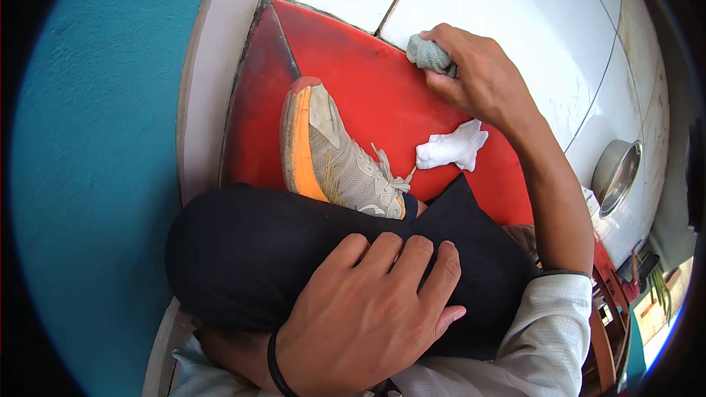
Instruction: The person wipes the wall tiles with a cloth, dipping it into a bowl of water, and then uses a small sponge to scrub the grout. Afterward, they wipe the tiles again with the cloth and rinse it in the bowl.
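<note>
My right hand (474,77) reaches out to the upper right, with its fingers and thumb closed around a bunched grey-green cloth (432,56). It is held over the edge where the red surface meets the white tiles. My left hand (368,309) rests flat on the dark trousers (243,257), its fingers spread and nothing in it. A black band (273,364) circles that wrist. Just below my right hand, a small folded white cloth, perhaps a sock (452,145), lies on the red surface (368,95).
A beige shoe with an orange sole (334,151) is planted on the red surface beside the white cloth. White tiles (507,0) run along the top and right. A round metal bowl (616,176) stands at right. A teal surface (95,117) fills the left.
</note>
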